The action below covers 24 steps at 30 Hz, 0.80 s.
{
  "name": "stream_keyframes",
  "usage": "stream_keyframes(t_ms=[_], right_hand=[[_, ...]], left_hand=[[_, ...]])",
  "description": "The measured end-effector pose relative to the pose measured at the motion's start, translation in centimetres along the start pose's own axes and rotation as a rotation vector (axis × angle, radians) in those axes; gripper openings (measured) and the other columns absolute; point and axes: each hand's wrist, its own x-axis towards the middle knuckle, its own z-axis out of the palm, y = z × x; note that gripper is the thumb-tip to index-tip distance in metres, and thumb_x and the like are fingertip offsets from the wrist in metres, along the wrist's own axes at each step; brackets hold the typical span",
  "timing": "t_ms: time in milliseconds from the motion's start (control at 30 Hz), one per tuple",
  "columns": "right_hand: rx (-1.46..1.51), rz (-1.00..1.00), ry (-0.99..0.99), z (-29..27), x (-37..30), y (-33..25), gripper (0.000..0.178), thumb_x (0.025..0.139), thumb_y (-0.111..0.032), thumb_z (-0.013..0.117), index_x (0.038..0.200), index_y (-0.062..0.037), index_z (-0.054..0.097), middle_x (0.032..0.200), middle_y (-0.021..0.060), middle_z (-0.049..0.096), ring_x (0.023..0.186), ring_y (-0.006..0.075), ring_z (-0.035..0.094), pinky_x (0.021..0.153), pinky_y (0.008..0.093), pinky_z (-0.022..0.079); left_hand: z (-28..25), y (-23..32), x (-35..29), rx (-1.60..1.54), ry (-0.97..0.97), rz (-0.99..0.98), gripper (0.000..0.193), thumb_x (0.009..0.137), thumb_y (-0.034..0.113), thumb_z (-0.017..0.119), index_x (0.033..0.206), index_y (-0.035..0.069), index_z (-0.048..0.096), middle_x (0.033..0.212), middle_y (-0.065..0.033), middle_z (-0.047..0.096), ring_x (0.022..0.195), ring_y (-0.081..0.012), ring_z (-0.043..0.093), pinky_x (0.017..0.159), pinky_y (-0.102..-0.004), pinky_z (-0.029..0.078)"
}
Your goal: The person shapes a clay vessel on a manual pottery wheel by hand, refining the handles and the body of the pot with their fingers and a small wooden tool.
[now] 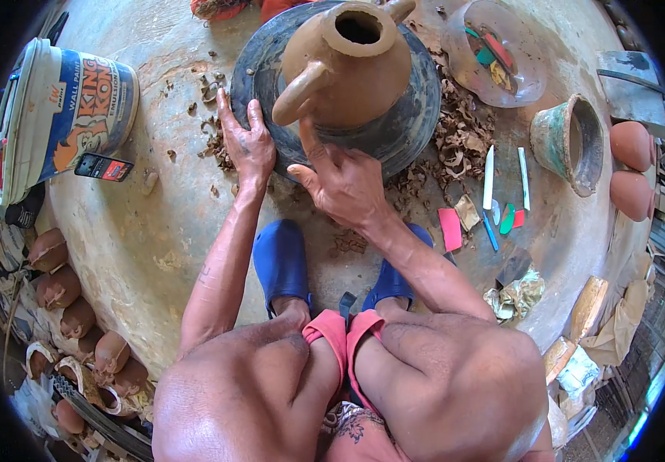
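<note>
Bare knees (448,377) face a round-bellied pot (355,85) of matte brown clay on a dark, smeared wheel (413,127), flaky shavings (463,135) beside it. Smaller pots (631,146) edge the rough floor (178,223). The pot stands upright, mouth up, one handle (302,92) drooping toward the person. Left hand (248,146): open, empty, at the wheel's rim. Right hand (342,182): partly open, nothing seen in it, index finger extended under the handle, contact unclear.

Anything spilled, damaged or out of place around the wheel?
Clay shavings lie strewn on the floor around the turntable, thickest to its right, with a smaller scatter to its left. Odd only because they're loose and uncontained; probably trimmings. No obvious damage shows on the clay jar.
</note>
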Motion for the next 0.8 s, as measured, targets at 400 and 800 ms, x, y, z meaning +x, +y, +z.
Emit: stream_keyframes(t_ms=[400,800], right_hand=[[-0.026,-0.077,0.031,-6.7,2.9,-0.8,0.057,0.094,-0.027,0.085,0.146,-0.0109,0.067,0.073,0.0095,0.073,0.059,0.0283,0.071,0.056,0.0391,0.058],[0.909,0.291,-0.297,-5.6,2.5,-1.5,0.08,0.104,-0.028,0.075,0.171,-0.0138,0.033,0.07,0.0118,0.071,0.059,0.0217,0.069,0.059,0.0333,0.056]], left_hand=[[0.1,0.5,-0.1,-0.024,0.008,-0.032,0.069,0.109,0.022,0.062,0.166,-0.002,0.03,0.163,-0.0304,0.046,0.154,-0.0405,0.044,0.127,-0.0453,0.033],[0.4,0.5,-0.2,0.017,0.002,0.072,0.079,0.099,0.017,0.067,0.166,-0.003,0.031,0.164,-0.0295,0.046,0.154,-0.0404,0.044,0.128,-0.0442,0.033]])
